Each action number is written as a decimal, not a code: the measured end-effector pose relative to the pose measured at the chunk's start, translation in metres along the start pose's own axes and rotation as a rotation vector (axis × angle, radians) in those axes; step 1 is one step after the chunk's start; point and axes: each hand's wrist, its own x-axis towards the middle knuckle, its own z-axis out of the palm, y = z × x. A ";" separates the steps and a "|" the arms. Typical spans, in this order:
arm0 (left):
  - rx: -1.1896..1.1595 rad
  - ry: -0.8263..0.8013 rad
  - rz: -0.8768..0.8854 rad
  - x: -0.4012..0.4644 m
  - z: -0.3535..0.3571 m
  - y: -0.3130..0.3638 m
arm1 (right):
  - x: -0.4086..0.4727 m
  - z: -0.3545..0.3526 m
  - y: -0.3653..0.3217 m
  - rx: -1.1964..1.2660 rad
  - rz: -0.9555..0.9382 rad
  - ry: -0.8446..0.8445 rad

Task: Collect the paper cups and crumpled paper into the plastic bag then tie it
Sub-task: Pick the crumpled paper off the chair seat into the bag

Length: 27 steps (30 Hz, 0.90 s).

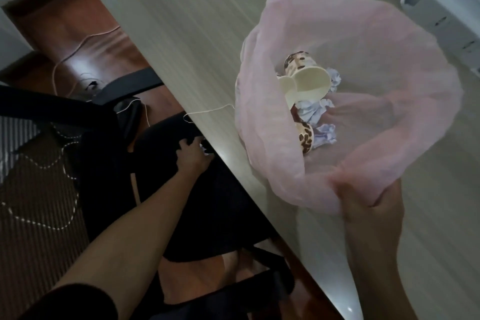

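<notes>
no text, label, brand or number can be read anywhere; the paper cups [302, 78] in the plastic bag [363, 60] bear only a brown spotted pattern.

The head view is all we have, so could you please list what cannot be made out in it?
- Left hand: what its fingers grip; dim, only a white scrap shows.
- Paper cups in the plastic bag: count unclear; overlapping, veiled by film.
- White object: cut off by frame edge.

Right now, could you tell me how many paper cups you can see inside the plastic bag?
2 show in the plastic bag: one paper cup lies on its side, mouth towards the camera; a second cup lies below it among crumpled paper. More may be hidden.
</notes>
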 end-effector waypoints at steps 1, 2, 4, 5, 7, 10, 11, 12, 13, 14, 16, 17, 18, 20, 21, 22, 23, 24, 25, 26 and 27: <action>0.022 -0.024 0.011 0.007 0.004 0.000 | 0.000 0.000 0.002 0.008 -0.002 0.007; 0.031 -0.044 0.020 0.010 0.007 0.001 | 0.000 -0.001 0.003 0.014 -0.003 0.014; 0.014 -0.049 0.038 0.007 0.020 -0.006 | 0.001 -0.003 0.005 0.015 -0.012 0.017; 0.005 -0.043 0.039 0.000 0.029 -0.013 | 0.000 -0.003 0.006 0.011 -0.014 0.015; -0.027 -0.021 -0.003 -0.021 0.046 -0.024 | 0.001 -0.004 0.008 0.010 -0.011 0.014; -0.046 -0.015 -0.134 -0.054 0.061 -0.034 | 0.001 -0.004 0.013 0.025 0.001 0.021; -0.075 -0.018 -0.147 -0.062 0.064 -0.039 | 0.001 -0.004 0.012 0.022 0.003 0.017; -0.113 -0.012 -0.148 -0.069 0.066 -0.044 | 0.000 -0.005 0.011 0.019 0.004 0.009; -0.146 0.003 -0.144 -0.077 0.063 -0.047 | -0.001 -0.004 0.009 0.017 0.006 0.001; -0.183 0.030 -0.142 -0.084 0.059 -0.049 | -0.002 -0.004 0.007 0.016 0.006 -0.006; -0.259 0.086 -0.152 -0.097 0.043 -0.050 | -0.005 -0.002 0.001 0.010 0.014 -0.020; -0.301 0.115 -0.158 -0.105 0.032 -0.048 | -0.007 -0.002 -0.002 0.005 0.012 -0.027; -0.340 0.155 -0.153 -0.112 0.021 -0.045 | -0.009 -0.003 -0.004 0.000 0.003 -0.035; -0.435 0.257 -0.129 -0.128 -0.006 -0.036 | -0.014 -0.005 -0.010 -0.011 -0.007 -0.058; -0.511 0.310 -0.123 -0.138 -0.023 -0.028 | -0.016 -0.006 -0.014 -0.016 0.000 -0.072; -0.588 0.366 -0.108 -0.147 -0.041 -0.019 | -0.018 -0.008 -0.017 -0.016 0.006 -0.086; -0.657 0.419 -0.097 -0.157 -0.061 -0.008 | -0.019 -0.009 -0.019 -0.018 0.014 -0.095; -0.721 0.482 -0.067 -0.164 -0.080 0.003 | -0.021 -0.011 -0.023 -0.023 0.020 -0.103; -0.793 0.543 -0.015 -0.172 -0.100 0.016 | -0.022 -0.012 -0.026 -0.028 0.024 -0.109; -0.872 0.608 0.056 -0.179 -0.118 0.028 | -0.024 -0.013 -0.029 -0.034 0.025 -0.114; -0.937 0.655 0.115 -0.189 -0.136 0.042 | -0.025 -0.013 -0.033 -0.039 0.026 -0.116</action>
